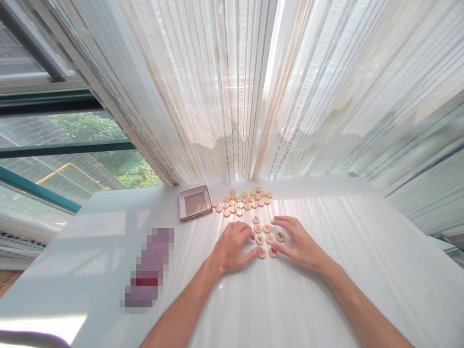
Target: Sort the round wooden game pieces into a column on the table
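Several round wooden Chinese chess pieces (269, 239) lie in a small cluster between my hands, with red and dark characters facing up. To the left of the cluster is my left hand (235, 246), fingers curved and thumb apart, its thumb tip at a red-marked piece (262, 253). My right hand (299, 244) rests on the other side with fingers spread. Its thumb touches or nearly touches another red-marked piece (273, 252), and a dark-marked piece (280, 237) sits between its thumb and fingers. Neither hand grips anything.
Farther back lie many blank-side-up pieces (247, 206) in a loose group. Beside them stands an open shallow box (195, 212). A pixelated purple object (152, 266) is on the left of the white table (362, 241). Striped curtains (232, 96) hang behind, with a window at left.
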A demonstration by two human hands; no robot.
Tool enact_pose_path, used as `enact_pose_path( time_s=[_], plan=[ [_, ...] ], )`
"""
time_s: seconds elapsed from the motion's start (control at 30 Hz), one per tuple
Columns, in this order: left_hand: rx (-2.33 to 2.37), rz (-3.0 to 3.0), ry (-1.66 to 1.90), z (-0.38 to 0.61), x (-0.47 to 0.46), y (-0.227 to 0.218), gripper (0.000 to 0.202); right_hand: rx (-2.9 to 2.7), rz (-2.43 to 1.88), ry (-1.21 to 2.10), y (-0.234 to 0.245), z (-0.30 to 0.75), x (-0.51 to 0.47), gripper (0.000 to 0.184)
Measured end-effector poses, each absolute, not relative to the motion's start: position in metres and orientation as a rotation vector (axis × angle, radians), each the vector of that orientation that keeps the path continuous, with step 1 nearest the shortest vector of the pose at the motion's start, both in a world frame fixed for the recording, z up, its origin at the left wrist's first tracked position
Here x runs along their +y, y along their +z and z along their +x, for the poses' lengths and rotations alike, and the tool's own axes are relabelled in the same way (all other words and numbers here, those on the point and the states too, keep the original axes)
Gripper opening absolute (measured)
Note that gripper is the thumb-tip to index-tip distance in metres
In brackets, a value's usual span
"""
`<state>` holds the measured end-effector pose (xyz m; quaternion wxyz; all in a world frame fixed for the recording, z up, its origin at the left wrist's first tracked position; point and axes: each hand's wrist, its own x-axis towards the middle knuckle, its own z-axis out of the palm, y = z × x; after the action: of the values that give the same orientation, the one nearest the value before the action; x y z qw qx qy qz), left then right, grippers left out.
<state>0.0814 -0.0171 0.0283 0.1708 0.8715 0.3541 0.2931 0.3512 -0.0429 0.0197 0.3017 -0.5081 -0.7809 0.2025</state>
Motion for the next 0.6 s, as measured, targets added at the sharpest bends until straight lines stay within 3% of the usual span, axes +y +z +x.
enact_pose_path(
  time_s=[0.2,0.6],
  plan=[
    [1.021,2.467,0.895,0.080,-0.016,0.027,0.005,-2.020,-1.353,0.555,0.020,0.350,-0.041,0.043],
    [1.411,2.232,1.304,0.064,0.006,0.019,0.019,-1.740,-1.382,0.568,0.018,0.347,-0.036,0.027]
  ],
)
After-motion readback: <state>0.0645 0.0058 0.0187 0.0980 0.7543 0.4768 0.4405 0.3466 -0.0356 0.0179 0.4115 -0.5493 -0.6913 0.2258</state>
